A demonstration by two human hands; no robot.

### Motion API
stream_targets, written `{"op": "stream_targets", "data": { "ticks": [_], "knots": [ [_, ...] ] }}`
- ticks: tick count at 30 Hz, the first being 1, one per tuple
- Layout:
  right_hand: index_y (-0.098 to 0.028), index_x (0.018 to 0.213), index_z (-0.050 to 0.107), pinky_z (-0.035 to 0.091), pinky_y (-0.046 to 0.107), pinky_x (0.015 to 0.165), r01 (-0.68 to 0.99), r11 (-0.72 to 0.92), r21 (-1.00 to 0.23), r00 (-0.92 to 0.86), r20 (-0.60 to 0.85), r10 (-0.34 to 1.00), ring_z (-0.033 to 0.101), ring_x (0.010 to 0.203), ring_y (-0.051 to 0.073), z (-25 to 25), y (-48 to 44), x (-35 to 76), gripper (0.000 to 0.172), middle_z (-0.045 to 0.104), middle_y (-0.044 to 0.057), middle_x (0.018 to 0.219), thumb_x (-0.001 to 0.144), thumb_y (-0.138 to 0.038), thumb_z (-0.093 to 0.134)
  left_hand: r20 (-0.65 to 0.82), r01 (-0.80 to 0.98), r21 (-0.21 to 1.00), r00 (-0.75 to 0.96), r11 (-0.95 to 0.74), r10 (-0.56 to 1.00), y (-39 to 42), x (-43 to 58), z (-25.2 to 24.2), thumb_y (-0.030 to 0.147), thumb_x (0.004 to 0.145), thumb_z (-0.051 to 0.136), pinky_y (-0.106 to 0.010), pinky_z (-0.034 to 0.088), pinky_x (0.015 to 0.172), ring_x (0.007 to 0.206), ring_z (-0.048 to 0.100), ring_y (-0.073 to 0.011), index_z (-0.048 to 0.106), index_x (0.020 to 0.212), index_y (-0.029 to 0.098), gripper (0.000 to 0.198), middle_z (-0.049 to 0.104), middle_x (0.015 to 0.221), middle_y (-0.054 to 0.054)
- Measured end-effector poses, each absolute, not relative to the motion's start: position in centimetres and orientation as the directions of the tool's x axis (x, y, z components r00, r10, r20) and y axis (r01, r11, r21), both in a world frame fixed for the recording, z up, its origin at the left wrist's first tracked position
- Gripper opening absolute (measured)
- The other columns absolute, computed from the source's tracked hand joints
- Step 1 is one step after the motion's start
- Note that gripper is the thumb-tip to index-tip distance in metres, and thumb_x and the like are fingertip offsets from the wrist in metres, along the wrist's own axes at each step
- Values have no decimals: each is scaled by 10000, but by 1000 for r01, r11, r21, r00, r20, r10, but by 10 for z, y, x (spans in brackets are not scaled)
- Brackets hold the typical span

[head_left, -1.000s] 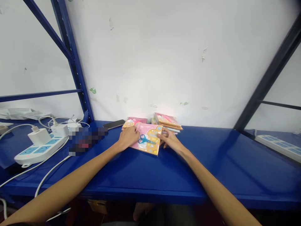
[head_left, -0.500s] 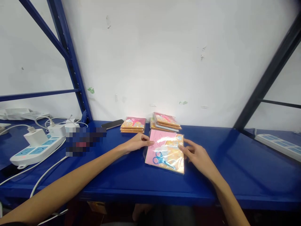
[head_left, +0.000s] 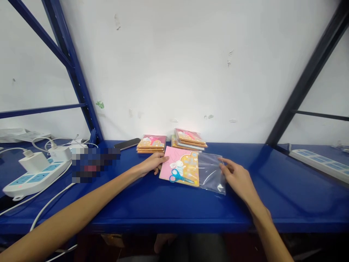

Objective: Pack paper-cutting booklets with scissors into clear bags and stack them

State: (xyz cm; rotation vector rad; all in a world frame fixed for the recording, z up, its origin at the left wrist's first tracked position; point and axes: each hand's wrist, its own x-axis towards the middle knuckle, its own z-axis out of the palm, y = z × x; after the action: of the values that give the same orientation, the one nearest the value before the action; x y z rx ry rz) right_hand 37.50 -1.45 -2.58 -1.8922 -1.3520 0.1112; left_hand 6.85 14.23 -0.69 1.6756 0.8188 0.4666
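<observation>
My left hand (head_left: 153, 162) pinches the left edge of a square pink and orange paper pack (head_left: 170, 160) with a rabbit picture. Blue-handled scissors (head_left: 178, 176) lie on the pack's front. To its right extends a clear plastic sleeve (head_left: 214, 171), still around the pack's right part. My right hand (head_left: 234, 176) has its fingers closed on the sleeve's right edge. Both pack and sleeve are held just over or on the blue table (head_left: 163, 203); I cannot tell which.
Behind are two stacks of similar packs, a left stack (head_left: 151, 143) and a right stack (head_left: 189, 138). A phone (head_left: 127, 144) lies to their left. A white power strip (head_left: 40, 176) with plugged chargers and cables is at left; another power strip (head_left: 319, 165) stands at right.
The sleeve has slid rightward off much of the pack, pulled by my right hand. My left hand and the pack have shifted left. The view has turned slightly.
</observation>
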Motion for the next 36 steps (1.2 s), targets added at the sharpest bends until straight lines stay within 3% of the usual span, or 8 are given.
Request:
{"op": "stream_targets", "data": {
  "ticks": [6, 9, 13, 15, 19, 22, 27, 36],
  "knots": [
    [-156, 1177, 751, 516, 460, 744, 719, -404, -566, 664, 386, 641, 737, 876, 388, -44, -24, 438, 539, 803, 145, 876, 868, -520, 502, -141, 215, 977, 632, 3, 762, 154, 64, -12, 615, 701, 764, -199, 146, 371, 411, 308, -40, 580, 839, 150, 519, 487, 571, 66],
    [-144, 1278, 698, 514, 532, 752, 723, -495, -482, 681, 378, 627, 716, 908, 440, -47, -36, 449, 625, 793, 182, 991, 916, -586, 444, -156, 191, 981, 627, 44, 764, 153, 66, -11, 596, 672, 797, -204, 97, 383, 414, 273, -29, 570, 794, 151, 514, 469, 572, 70],
    [-154, 1220, 710, 502, 532, 770, 753, -530, -389, 653, 540, 531, 654, 1046, 473, -27, -46, 429, 597, 730, 234, 1153, 956, -564, 365, -169, 161, 983, 634, 85, 754, 149, 67, -9, 570, 660, 821, -199, 69, 389, 422, 248, -23, 585, 795, 139, 510, 455, 574, 72],
    [-203, 1114, 732, 501, 491, 766, 761, -467, -451, 649, 537, 539, 679, 992, 426, -12, -48, 411, 514, 760, 185, 1044, 962, -548, 383, -175, 144, 984, 639, 107, 749, 147, 68, -8, 545, 680, 818, -195, 66, 386, 423, 255, -23, 592, 801, 136, 484, 470, 587, 63],
    [-235, 878, 743, 504, 353, 644, 675, -182, -715, 515, 279, 811, 700, 635, 252, 4, -43, 370, 571, 754, 65, 725, 969, -659, 372, -185, 108, 983, 645, 151, 741, 142, 71, -7, 484, 732, 800, -189, 66, 375, 422, 289, -25, 588, 806, 141, 410, 495, 613, 47],
    [-230, 747, 736, 472, 339, 574, 693, -149, -705, 310, 105, 945, 633, 483, 214, -3, -34, 342, 690, 713, 53, 614, 973, -712, 297, -174, 71, 983, 654, 170, 736, 139, 73, -6, 447, 760, 787, -183, 78, 369, 419, 267, -24, 576, 803, 151, 366, 469, 604, 61],
    [-247, 566, 641, 420, 324, 586, 763, -101, -639, 241, 136, 961, 646, 586, 240, -14, -22, 317, 663, 681, 70, 590, 984, -670, 347, -139, 2, 983, 674, 186, 726, 135, 75, -2, 441, 779, 789, -179, 93, 381, 434, 224, -27, 535, 774, 174, 369, 400, 577, 87],
    [-227, 564, 503, 242, 259, 431, 401, -45, -915, 332, 100, 938, 371, 415, 118, -5, -24, 316, 536, 462, -24, 427, 882, -656, 551, -294, 123, 945, 720, 302, 628, 126, 75, -1, 420, 772, 818, -201, 54, 394, 447, 166, -28, 609, 769, 137, 352, 348, 547, 97]
  ]
}}
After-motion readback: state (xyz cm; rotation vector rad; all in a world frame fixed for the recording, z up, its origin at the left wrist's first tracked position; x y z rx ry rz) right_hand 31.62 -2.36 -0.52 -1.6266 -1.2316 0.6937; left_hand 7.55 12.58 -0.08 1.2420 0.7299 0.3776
